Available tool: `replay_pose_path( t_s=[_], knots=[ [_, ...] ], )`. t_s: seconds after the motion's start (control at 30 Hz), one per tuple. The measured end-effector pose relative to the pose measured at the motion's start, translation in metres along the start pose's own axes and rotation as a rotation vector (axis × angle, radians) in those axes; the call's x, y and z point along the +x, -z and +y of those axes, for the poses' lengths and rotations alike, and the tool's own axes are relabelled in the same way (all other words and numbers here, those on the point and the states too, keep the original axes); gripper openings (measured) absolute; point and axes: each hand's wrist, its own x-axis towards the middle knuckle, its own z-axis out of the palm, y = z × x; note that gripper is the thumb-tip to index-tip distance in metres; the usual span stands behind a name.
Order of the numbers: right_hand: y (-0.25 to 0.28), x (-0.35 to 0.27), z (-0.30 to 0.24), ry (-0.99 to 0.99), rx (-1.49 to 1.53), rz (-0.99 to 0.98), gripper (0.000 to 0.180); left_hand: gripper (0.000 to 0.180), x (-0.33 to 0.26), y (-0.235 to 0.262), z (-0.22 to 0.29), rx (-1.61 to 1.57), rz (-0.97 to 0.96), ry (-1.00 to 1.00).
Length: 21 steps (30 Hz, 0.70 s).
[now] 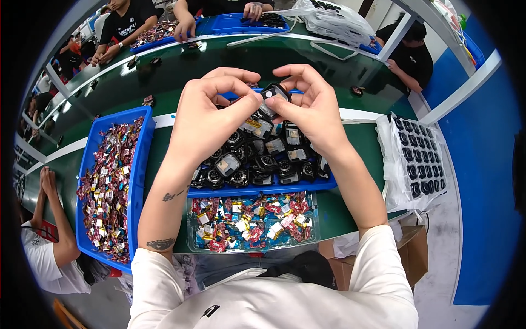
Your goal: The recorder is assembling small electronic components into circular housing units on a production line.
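Green table [164, 71] | both hands [211, 118] [309, 107] pinch black part [272, 96] | blue tray [263, 189]

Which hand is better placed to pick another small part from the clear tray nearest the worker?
Probably the left hand: the black part seems to rest mainly in the right hand, and the clear tray lies below both.

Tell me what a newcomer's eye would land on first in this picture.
At centre, the left hand and right hand pinch one small black part above a blue tray of black parts. Nearer the person sits a clear tray of red, blue and yellow pieces; a blue bin of the same stands at left.
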Motion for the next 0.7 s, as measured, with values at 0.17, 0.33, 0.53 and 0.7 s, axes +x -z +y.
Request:
replay_pose_path(
  t_s=[0.17,0.33,0.53,0.7],
  knots=[
    [-0.0047,-0.0052,-0.0048,0.016,-0.027,-0.025,0.032,0.014,-0.0022,-0.0051,-0.0008,0.147,0.048,0.005],
    [-0.0077,-0.0075,-0.0010,0.083,-0.052,0.005,0.028,0.009,-0.0026,-0.0061,-0.0013,0.100,0.047,0.018],
    [-0.0094,-0.0092,-0.0026,0.094,-0.077,0.014,0.027,0.009,-0.0016,-0.0056,0.0002,0.051,0.028,0.053],
    [-0.0111,-0.0106,-0.0034,0.089,-0.069,0.010,0.025,0.010,-0.0015,-0.0055,-0.0016,-0.011,0.028,0.092]
  ],
)
